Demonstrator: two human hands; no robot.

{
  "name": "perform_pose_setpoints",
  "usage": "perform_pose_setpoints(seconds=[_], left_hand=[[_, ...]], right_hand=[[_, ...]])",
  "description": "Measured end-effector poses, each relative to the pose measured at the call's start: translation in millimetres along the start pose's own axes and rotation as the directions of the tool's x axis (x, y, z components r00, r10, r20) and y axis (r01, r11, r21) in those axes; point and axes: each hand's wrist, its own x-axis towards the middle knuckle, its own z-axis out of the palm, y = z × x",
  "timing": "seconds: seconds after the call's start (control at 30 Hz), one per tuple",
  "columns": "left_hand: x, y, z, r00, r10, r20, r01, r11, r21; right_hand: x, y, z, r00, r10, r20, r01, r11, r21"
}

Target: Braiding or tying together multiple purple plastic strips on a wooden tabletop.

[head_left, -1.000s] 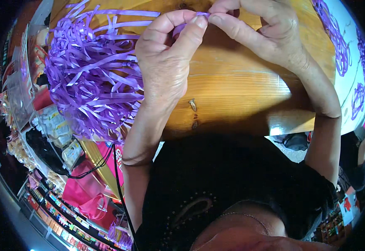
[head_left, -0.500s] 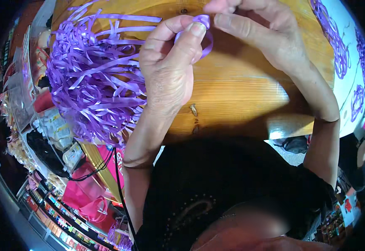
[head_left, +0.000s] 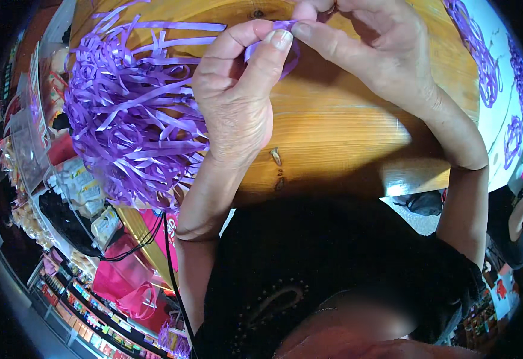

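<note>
Above one wooden table: left fingers, right fingers pinching one purple ribbon.

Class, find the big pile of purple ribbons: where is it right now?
In the head view, the pile of purple ribbons lies on the left of the wooden table, just left of the person's left hand.

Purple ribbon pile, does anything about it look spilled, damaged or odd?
Nothing stands out as damaged. The pile is just a messy jumble on the left of the table, with loose ends lying near the left hand.
</note>
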Motion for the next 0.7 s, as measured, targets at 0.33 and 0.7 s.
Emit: perform_pose_setpoints(seconds=[0.33, 0.7], left_hand=[[6.5, -7.2, -12.0, 0.944, -0.212, 0.253, 0.294, 0.888, -0.354], [7.5, -5.1, -13.3, 0.930, -0.245, 0.274, 0.334, 0.875, -0.352]], right_hand=[[-2.0, 21.3, 1.3, 0.814, 0.416, 0.405, -0.538, 0.276, 0.797], [1.0, 2.8, -4.6, 0.997, 0.027, 0.070, -0.030, 0.999, 0.039]])
